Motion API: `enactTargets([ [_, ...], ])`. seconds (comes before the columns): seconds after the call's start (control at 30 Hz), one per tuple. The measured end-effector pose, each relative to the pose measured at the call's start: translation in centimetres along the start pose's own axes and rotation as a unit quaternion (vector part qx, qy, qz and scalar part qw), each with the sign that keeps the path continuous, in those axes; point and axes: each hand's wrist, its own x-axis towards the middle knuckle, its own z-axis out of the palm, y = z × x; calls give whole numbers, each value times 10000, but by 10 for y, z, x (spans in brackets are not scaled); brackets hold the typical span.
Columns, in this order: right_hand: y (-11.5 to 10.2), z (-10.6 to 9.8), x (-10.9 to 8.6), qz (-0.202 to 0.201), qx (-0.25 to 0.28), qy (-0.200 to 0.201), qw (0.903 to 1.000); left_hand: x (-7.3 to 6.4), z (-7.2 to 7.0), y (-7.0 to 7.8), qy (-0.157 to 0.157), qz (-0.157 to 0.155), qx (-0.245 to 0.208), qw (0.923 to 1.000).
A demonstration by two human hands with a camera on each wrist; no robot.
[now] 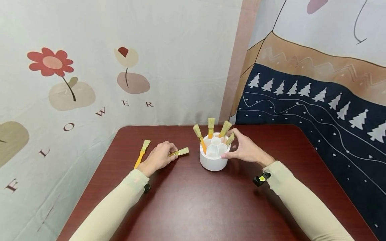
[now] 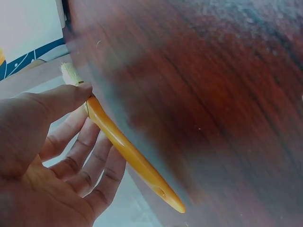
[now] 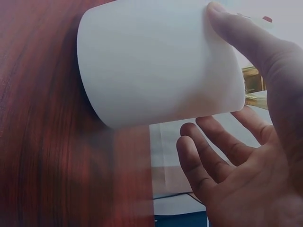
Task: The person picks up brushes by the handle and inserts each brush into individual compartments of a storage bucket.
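Observation:
My left hand (image 1: 160, 156) pinches a paintbrush (image 1: 181, 152) between thumb and fingers near the metal band. In the left wrist view, this brush's yellow-orange handle (image 2: 128, 149) slants down past the fingers. My right hand (image 1: 248, 147) grips the round white brush holder (image 1: 213, 164) at its right side, thumb on the near wall and fingers round the back. Several pale-bristled paintbrushes (image 1: 198, 134) stand in the holder's outer compartments, bristles up and leaning outward. The front compartment holds no brush. Another orange-handled paintbrush (image 1: 142, 154) lies left of my left hand, its lower end hidden by the arm.
The dark red-brown table (image 1: 193, 201) has rounded far corners. Behind it hangs a pale cloth (image 1: 181, 67) with printed flowers and letters; at the right, a dark blue cloth (image 1: 286, 124) with white trees. Each wrist wears a black strap (image 1: 261, 179).

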Motion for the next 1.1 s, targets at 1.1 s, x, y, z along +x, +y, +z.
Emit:
enactTargets([
  [1.1, -7, 5, -3, 176, -77, 42, 9998, -12, 1, 12, 1446, 56, -461, 9884],
])
